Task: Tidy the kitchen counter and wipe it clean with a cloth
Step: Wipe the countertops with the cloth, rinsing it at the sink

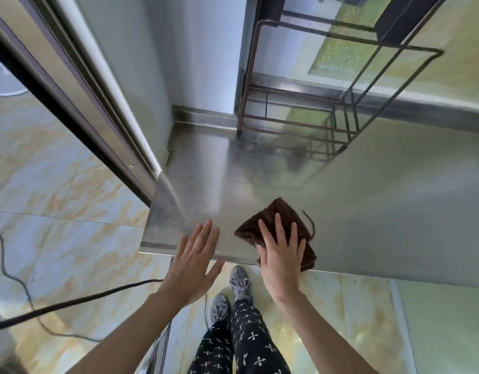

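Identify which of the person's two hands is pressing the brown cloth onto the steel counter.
The right hand: it lies flat on the brown cloth. The left hand hovers open at the steel counter edge, touching no cloth.

Single head view, looking steeply down, close over counter edge

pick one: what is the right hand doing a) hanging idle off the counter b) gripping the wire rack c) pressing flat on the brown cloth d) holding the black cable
c: the right hand lies with straight fingers on the brown cloth at the near edge of the steel counter, while the left hand is open by the counter's corner, off the cloth.
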The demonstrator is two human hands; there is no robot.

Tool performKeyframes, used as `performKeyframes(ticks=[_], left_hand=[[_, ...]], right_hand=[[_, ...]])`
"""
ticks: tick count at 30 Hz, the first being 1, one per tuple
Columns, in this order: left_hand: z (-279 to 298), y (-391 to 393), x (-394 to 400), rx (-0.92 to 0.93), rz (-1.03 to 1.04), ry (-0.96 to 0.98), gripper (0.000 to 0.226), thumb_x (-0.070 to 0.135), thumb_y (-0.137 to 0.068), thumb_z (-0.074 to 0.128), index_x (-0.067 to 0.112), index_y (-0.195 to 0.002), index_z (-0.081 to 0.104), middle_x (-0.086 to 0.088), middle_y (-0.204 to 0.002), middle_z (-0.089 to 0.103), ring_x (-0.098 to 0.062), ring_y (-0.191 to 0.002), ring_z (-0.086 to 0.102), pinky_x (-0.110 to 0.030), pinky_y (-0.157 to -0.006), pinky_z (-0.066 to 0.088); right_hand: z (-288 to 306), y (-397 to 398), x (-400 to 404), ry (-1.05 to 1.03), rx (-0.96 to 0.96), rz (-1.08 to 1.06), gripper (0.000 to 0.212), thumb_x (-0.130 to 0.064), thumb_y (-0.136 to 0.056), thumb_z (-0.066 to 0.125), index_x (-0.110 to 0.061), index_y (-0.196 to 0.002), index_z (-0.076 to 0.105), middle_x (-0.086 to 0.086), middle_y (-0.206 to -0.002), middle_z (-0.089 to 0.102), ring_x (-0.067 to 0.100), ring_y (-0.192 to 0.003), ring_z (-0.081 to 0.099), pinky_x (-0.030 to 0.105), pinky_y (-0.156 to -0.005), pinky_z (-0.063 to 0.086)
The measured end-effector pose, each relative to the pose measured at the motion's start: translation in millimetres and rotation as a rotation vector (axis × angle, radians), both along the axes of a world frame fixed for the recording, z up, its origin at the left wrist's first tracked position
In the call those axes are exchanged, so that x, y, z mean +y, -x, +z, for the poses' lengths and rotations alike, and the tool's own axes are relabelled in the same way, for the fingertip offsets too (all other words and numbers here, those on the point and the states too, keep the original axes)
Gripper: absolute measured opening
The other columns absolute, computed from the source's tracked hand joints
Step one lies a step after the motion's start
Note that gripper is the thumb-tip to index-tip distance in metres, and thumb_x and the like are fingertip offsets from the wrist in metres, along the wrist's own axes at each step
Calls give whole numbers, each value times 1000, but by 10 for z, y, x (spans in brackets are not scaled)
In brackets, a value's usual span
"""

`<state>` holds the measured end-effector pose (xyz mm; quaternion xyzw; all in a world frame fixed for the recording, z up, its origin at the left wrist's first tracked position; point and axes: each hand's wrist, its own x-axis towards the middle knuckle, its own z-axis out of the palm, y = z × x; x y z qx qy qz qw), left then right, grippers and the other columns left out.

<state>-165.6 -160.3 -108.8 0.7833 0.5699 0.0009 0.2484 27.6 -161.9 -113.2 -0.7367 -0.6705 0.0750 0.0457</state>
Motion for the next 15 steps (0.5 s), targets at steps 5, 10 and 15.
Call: performKeyframes(ticks=[5, 10, 15], left_hand=[[29, -256, 10, -26, -57, 28, 82, 71, -71, -20, 29, -141, -14, 5, -149, -24, -15, -138, -24, -34, -111, -14], [24, -549, 43, -22, -132, 18, 85, 69, -74, -19, 21, -143, -7, 2, -151, -18, -21, -139, -20, -35, -111, -12], [38, -923, 73, 46, -235, -7, 72, 53, -94, 0, 10, -142, 31, -14, -150, 22, -32, -136, 17, -48, -105, 21]], right_hand=[[-30, -367, -357, 21, -95, 273, 85, -17, -56, 86, -30, -131, 48, 4, -143, 46, 39, -124, 49, 59, -95, 43], [-30, -801, -423, 57, -128, 116, 94, -9, -46, 89, -25, -130, 51, 7, -140, 49, 39, -122, 51, 58, -91, 45], [46, -1212, -524, 127, -115, -101, 94, -7, -45, 90, -21, -130, 53, 11, -137, 51, 41, -121, 51, 58, -91, 43]])
